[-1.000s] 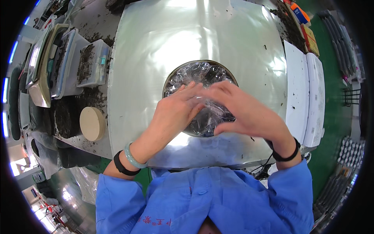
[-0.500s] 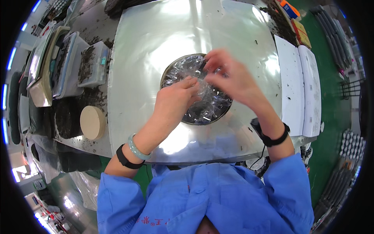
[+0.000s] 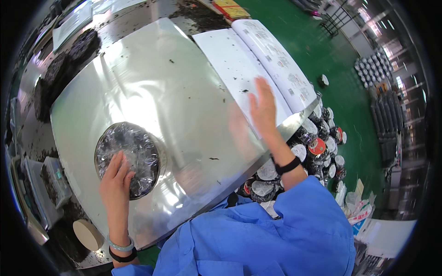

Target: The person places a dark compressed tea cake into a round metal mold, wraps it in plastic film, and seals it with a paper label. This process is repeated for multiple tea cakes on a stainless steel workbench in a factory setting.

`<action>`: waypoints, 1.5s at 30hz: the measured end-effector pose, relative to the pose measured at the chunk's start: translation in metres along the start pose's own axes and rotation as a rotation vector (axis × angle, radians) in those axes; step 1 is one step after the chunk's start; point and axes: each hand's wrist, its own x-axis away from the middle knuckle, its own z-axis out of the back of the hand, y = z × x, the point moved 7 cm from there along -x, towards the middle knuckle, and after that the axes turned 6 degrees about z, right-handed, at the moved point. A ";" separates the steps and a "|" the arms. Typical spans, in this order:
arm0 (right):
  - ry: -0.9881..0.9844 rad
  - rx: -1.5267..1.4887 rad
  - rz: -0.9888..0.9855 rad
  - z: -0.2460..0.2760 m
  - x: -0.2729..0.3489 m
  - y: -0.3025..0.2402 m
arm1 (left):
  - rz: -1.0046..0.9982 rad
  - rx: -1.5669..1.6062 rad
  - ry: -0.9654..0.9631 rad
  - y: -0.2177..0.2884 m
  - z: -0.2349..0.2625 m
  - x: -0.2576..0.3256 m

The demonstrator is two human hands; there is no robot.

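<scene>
nearest us, back and left of our left fingers, sits a beige disc (image 3: 86,235). we hold our left hand's (image 3: 117,177) fingers a little spread on crumpled clear film (image 3: 139,146), the round dish (image 3: 159,161) directly under them. our right hand (image 3: 264,112) has fingers near together, thumb apart, by white pages (image 3: 225,50); contact we cannot tell. well beyond those fingers lies a red-and-yellow box (image 3: 231,9).

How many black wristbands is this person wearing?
2. One black wristband sits behind the left hand, which touches the clear plastic wrap; a second black wristband sits behind the right hand. The blue sleeves might hide more.
</scene>
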 end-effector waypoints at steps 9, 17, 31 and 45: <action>0.325 0.575 -0.066 0.049 0.052 0.160 | 0.020 -0.039 -0.045 0.003 0.002 -0.002; 0.447 0.553 -0.113 0.054 0.039 0.154 | 0.050 -0.100 -0.079 0.004 0.000 -0.005; 0.394 0.347 -0.457 0.055 0.050 0.302 | 0.033 -0.012 -0.083 0.014 0.002 -0.010; -0.469 -0.469 0.437 0.056 -0.017 -0.160 | -0.061 -0.079 0.024 0.010 0.008 0.010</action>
